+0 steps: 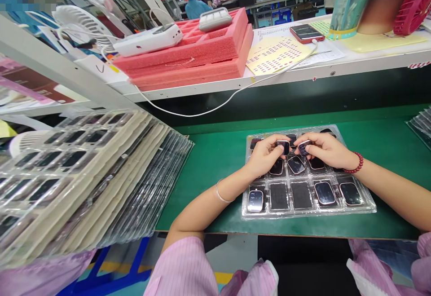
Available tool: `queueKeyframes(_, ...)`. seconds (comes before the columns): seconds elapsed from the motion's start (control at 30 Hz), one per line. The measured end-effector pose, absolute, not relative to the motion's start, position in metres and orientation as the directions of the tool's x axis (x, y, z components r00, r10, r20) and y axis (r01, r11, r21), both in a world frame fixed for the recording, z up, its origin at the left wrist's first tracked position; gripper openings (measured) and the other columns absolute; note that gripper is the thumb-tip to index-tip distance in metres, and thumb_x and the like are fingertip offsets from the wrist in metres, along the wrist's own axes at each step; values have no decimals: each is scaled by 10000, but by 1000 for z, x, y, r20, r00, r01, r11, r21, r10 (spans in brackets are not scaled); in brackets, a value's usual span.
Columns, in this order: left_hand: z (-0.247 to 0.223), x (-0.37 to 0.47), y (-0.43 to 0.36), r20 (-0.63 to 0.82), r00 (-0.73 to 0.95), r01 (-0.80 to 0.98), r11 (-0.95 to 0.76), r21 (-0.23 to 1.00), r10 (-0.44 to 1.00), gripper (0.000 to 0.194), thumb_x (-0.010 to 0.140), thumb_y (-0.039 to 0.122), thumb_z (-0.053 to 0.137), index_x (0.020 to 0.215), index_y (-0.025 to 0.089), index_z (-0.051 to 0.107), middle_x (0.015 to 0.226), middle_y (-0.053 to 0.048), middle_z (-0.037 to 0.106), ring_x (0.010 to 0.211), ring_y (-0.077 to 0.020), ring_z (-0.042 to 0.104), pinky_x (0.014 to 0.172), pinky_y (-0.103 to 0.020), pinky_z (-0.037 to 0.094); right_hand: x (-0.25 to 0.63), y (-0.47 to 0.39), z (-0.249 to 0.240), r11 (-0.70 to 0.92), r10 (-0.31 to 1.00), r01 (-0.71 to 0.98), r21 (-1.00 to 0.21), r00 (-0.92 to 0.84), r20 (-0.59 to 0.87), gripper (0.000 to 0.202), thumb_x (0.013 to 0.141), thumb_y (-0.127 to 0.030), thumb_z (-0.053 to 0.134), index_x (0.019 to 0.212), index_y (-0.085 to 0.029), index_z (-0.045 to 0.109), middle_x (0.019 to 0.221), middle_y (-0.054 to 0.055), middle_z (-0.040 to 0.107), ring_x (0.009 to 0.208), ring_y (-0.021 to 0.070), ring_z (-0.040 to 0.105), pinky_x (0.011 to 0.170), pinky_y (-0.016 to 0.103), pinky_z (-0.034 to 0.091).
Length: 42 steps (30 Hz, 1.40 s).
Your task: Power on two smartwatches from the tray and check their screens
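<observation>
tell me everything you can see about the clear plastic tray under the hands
The clear moulded plastic tray lies flat on the green bench mat. Its square pockets hold dark-screened watch bodies; two front-row pockets look empty. Both hands work over its middle and back rows: the left hand and right hand each pinch a watch body.

No word, brand or number can be read anywhere. The yellow sheet [274, 53] on the shelf, upper middle of the frame, carries rows of small red marks — too small to make out. The white paper [323, 53] beside it shows fine print, also illegible. The phone [306, 32] lying there has a dark screen — nothing legible on it.
</observation>
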<state>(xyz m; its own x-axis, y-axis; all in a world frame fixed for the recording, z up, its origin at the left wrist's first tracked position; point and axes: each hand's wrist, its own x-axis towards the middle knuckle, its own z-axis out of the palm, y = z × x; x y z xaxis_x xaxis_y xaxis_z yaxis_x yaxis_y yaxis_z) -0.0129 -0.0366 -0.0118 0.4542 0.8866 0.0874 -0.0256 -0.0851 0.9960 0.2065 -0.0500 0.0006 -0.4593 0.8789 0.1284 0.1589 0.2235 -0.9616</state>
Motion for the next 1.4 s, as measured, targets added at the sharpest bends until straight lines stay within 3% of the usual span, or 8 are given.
queueKeyframes(0.33, -13, -14, -36, 84, 463, -14, -87, 996, 882, 224, 842, 216, 589, 1050, 155, 645, 910, -68, 704, 839, -173, 679, 688, -272, 566, 206, -50, 0, 232, 875, 167, -958, -465, 131, 213, 860, -220, 568, 1026, -187, 696, 938, 70, 754, 853, 214, 726, 616, 299, 603)
queueKeyframes(0.5, -15, -13, -34, 124, 435, -19, -129, 992, 892, 290, 768, 190, 667, 1054, 152, 632, 1017, -84, 686, 891, -185, 669, 731, -289, 566, 208, -48, -2, 294, 869, 186, -938, -460, 181, 347, 826, -173, 571, 1157, -197, 672, 1136, 98, 719, 970, 247, 706, 731, 371, 619)
queueKeyframes(0.7, -15, -15, -33, 149, 409, -29, -150, 988, 900, 287, 762, 189, 671, 1042, 156, 617, 941, -66, 691, 857, -164, 657, 731, -269, 540, 209, -49, -3, 334, 843, 181, -925, -497, 207, 418, 819, -133, 561, 1222, -206, 643, 1221, 108, 691, 1005, 238, 704, 783, 375, 626)
queueKeyframes(0.9, -16, -14, -32, 136, 411, -24, -139, 990, 901, 288, 754, 170, 658, 1037, 155, 608, 910, -56, 692, 833, -158, 658, 743, -274, 532, 209, -49, -5, 330, 833, 157, -931, -513, 209, 412, 816, -109, 526, 1193, -211, 658, 1205, 94, 700, 936, 219, 722, 776, 377, 635)
queueKeyframes(1.13, -17, -14, -32, 139, 425, -18, -145, 989, 894, 305, 747, 131, 615, 1051, 154, 604, 937, -62, 687, 869, -170, 661, 729, -272, 535, 209, -49, -4, 328, 836, 153, -932, -507, 211, 403, 821, -117, 522, 1187, -211, 661, 1196, 93, 703, 1020, 240, 710, 790, 380, 636)
queueKeyframes(1.27, -19, -14, -32, 159, 435, -31, -161, 986, 886, 407, 706, 65, 605, 1098, 171, 585, 992, -57, 696, 964, -176, 662, 820, -289, 531, 210, -49, -4, 349, 826, 155, -924, -516, 225, 435, 802, -102, 549, 1210, -214, 645, 1199, 96, 698, 1052, 241, 705, 835, 379, 624)
queueKeyframes(1.4, -19, -15, -32, 156, 434, -39, -155, 987, 887, 381, 739, 102, 631, 1111, 169, 579, 985, -60, 697, 948, -173, 664, 808, -285, 531, 211, -48, -5, 351, 827, 165, -922, -516, 222, 434, 803, -123, 573, 1221, -214, 642, 1224, 105, 693, 1070, 263, 698, 842, 406, 621)
